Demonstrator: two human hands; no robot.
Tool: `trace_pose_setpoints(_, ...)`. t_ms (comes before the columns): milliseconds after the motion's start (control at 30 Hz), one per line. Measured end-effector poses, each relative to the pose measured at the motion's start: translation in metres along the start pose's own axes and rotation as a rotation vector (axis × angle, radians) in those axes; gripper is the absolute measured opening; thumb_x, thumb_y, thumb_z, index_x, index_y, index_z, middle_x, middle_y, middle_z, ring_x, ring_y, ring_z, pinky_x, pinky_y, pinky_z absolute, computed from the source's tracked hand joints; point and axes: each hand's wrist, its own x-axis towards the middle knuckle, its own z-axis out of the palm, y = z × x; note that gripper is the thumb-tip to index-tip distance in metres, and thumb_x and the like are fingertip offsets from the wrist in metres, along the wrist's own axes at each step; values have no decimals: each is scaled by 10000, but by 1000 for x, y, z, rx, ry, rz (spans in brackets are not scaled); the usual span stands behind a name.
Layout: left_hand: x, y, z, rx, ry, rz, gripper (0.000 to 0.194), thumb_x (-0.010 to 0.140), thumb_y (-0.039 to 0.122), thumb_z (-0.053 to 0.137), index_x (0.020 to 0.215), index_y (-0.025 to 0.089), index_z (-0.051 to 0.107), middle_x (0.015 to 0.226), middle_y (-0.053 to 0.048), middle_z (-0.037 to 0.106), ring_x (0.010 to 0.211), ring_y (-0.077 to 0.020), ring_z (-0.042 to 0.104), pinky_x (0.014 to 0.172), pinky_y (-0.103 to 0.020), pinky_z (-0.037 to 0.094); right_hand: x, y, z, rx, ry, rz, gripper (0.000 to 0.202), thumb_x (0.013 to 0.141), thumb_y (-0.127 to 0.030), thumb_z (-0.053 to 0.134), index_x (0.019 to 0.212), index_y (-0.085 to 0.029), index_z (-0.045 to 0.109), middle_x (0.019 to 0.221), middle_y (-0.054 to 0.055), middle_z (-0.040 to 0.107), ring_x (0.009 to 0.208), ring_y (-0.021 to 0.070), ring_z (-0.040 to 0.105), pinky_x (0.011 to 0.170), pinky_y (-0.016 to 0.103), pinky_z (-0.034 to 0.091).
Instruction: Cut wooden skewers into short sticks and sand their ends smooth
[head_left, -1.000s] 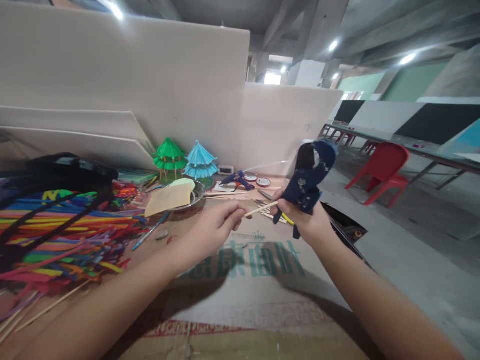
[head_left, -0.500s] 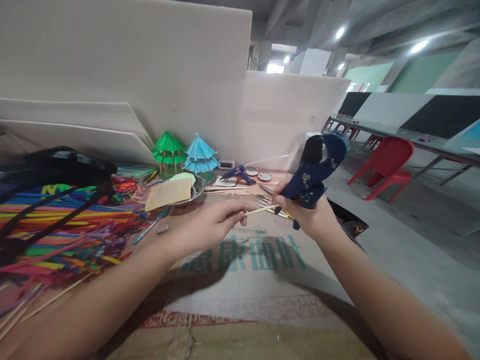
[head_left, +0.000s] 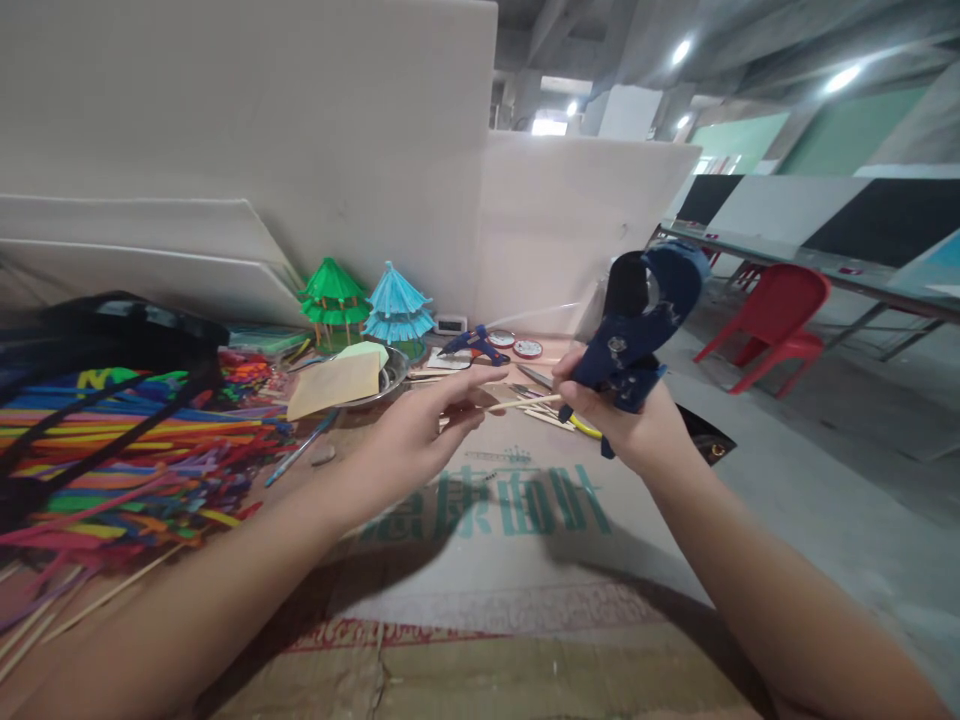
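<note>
My right hand point(head_left: 626, 415) grips a dark blue hand tool point(head_left: 626, 330) with a curved, loop-like handle; its exact kind is unclear. A thin wooden stick point(head_left: 525, 403) reaches left from the tool and my right fingertips, its right end partly hidden there. At the stick's other end, my left hand point(head_left: 424, 430) has its index finger stretched out and raised from the thumb. The left fingertips are at the stick's end, though whether they touch it cannot be seen. Several short sticks point(head_left: 544, 416) lie below, near a yellow curved handle point(head_left: 585, 425).
A blue glue gun point(head_left: 476, 343) lies behind. A green paper pavilion point(head_left: 331, 295) and a blue one point(head_left: 396, 305) stand beside a metal bowl point(head_left: 397, 375). Colourful strips point(head_left: 150, 440) cover the left side. Printed cardboard point(head_left: 487, 590) lies beneath my hands; a red chair point(head_left: 769, 320) stands right.
My left fingers have spread from their pinch on the stick and shifted slightly left. My right hand has moved a little right with the blue tool and stick.
</note>
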Motion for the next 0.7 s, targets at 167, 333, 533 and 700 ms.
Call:
trace_pose_setpoints(167,0,3,-5,58,0,-23,455,979,174,554,1425,265,532,1102,-37,730,962,-137,682,795,-235,520,-1,-1,-2,-58,0,-12,89,841,-279,708,900,-214,695,879,24,704,781,183,652,708,323,524)
trace_pose_setpoints(333,2,4,-13,189,29,-31,229,945,239,632,1158,201,708,1032,-35,748,868,-144,672,747,-237,513,0,3,-8,-18,52,-11,122,830,-276,736,940,-231,712,955,23,723,866,191,674,770,321,538)
trace_pose_setpoints(533,3,4,-17,322,37,45,184,986,262,569,1046,198,731,1012,-33,746,909,-157,659,771,-251,480,-1,-4,-10,61,82,-13,163,828,-292,757,973,-240,704,966,21,726,918,200,686,792,308,551)
trace_pose_setpoints(700,0,7,-21,258,118,2,169,988,257,537,961,168,678,859,-17,683,754,-134,606,664,-235,460,4,10,-23,-113,99,-52,202,887,-399,672,1001,-233,674,944,37,702,913,234,670,831,364,531)
